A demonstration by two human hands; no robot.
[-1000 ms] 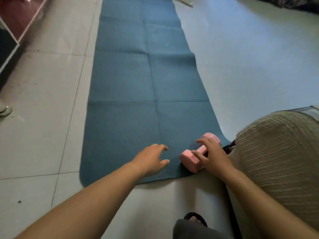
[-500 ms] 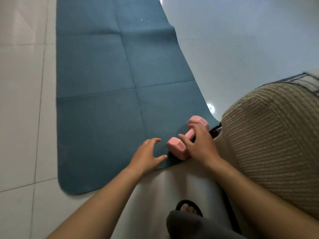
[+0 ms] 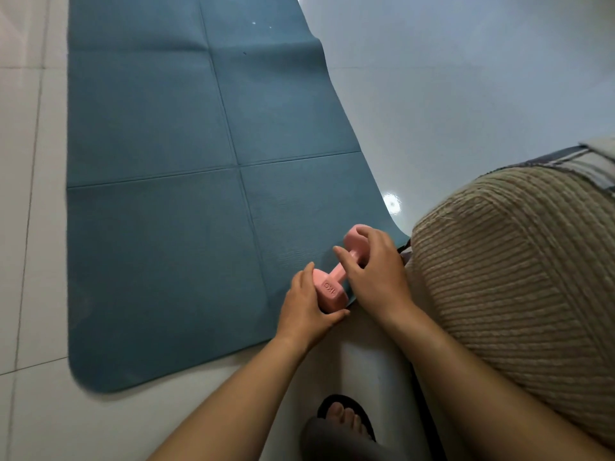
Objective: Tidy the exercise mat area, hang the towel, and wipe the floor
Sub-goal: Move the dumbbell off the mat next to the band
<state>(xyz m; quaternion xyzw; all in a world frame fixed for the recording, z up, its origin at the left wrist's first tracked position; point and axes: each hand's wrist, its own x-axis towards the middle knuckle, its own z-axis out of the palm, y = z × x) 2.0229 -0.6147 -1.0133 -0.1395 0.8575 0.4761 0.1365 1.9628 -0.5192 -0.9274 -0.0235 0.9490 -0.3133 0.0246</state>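
Clearing the mat [image 3: 159, 227] seemed the step in hand, with the pink dumbbell [image 3: 330, 289] lying at its near right corner, the left hand [image 3: 304, 309] cupped round its near head and the right hand [image 3: 377, 274] curled over its handle, so the next move likely called for a firm, level lift.

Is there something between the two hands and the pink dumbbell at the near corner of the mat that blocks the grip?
Nothing visible does. The left hand cups the near head of the pink dumbbell, and the right hand curls over its handle. It lies on the blue mat.
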